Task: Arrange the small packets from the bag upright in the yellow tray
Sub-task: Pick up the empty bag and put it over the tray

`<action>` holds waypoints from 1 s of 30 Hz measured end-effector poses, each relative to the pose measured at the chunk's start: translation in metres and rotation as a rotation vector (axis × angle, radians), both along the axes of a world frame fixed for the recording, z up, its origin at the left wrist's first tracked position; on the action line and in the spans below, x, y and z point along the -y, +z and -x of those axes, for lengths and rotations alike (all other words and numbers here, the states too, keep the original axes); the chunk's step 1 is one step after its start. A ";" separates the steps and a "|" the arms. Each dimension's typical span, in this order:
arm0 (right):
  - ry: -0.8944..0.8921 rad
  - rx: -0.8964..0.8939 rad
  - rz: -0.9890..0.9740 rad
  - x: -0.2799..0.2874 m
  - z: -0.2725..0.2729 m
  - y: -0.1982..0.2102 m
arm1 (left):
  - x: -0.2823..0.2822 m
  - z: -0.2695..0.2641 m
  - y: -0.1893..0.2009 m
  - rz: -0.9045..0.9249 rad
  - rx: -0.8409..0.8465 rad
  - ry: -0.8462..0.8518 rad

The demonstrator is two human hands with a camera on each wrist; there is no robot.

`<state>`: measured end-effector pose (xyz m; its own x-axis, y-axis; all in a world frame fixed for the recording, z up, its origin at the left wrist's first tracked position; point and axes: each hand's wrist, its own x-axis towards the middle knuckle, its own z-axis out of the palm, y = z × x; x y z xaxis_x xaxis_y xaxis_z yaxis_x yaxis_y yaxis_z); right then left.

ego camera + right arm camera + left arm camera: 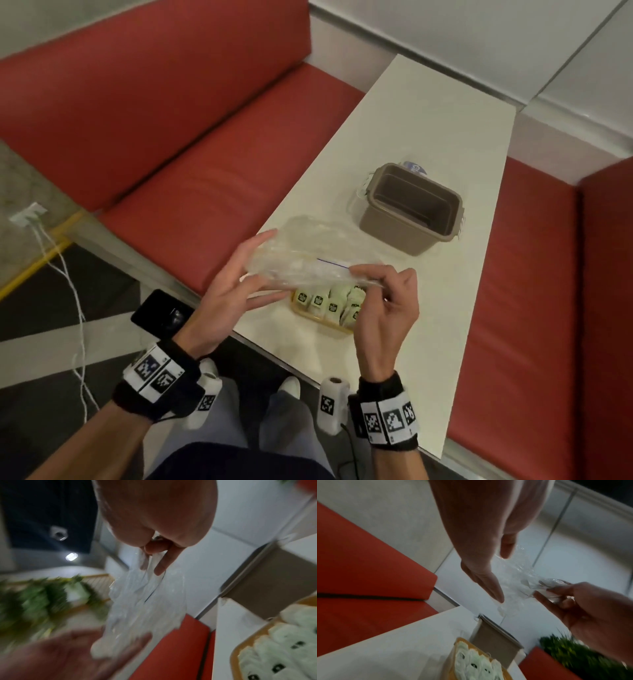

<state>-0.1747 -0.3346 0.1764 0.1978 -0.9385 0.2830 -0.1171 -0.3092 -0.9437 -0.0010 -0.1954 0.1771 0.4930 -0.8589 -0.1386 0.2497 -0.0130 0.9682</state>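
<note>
Head view: nearest are the wrists w/ marker bands, then the hands over the near edge of the table [411,137]. The left hand [236,291] has its fingers nearly straight, flat against the left end of the bag [308,260], propping it rather than closing on it. The right hand [383,301] pinches the bag's right end between thumb and curled fingers. The bag is clear, held in the air, and looks empty (I judge this from seeing straight through it; a packet in a fold can't be ruled out). Below it the tray [329,327] sits at the near edge, with the packets [329,301] standing upright in rows, labels toward the camera. So the arranging looks done or nearly so; what's left, prob., is a last check of the bag and putting it down. A brown bin [411,209] stands farther back near the right edge, well apart from the tray. Bare table lies between them and beyond, so there's room to lay the bag; the tray is close to the near edge, so a nudge toward the person could tip it off.

Left wrist view: palm close, fingers extended beside crumpled film; the other hand grips the film at right. Tray and packets at bottom, bin just behind.

Right wrist view: blurred. Thumb and fingers pinch the film; the left palm lies flat under its far end. Packets fill the tray at lower right.
</note>
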 end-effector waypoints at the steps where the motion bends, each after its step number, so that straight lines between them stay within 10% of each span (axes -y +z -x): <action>1: 0.052 -0.031 0.059 -0.011 -0.011 0.003 | -0.008 -0.009 0.001 0.038 -0.073 -0.028; 10: 0.968 -0.344 0.281 -0.123 -0.118 -0.027 | -0.078 -0.092 -0.016 -0.041 -0.160 0.325; 17: 0.970 -0.493 0.116 -0.155 -0.217 -0.028 | -0.179 -0.182 -0.063 -0.162 0.034 0.217; 23: 0.703 -0.474 -0.244 -0.180 -0.284 -0.124 | -0.248 -0.252 -0.094 -0.174 -0.062 0.197; 30: 0.597 -0.389 -1.077 -0.243 -0.354 -0.199 | -0.257 -0.249 -0.188 -0.474 0.508 0.090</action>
<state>0.1791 -0.0920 -0.0226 0.5613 -0.3952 -0.7271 -0.5468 0.4824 -0.6843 0.2478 0.0616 -0.0107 0.6627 -0.7155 -0.2213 -0.2123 -0.4629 0.8606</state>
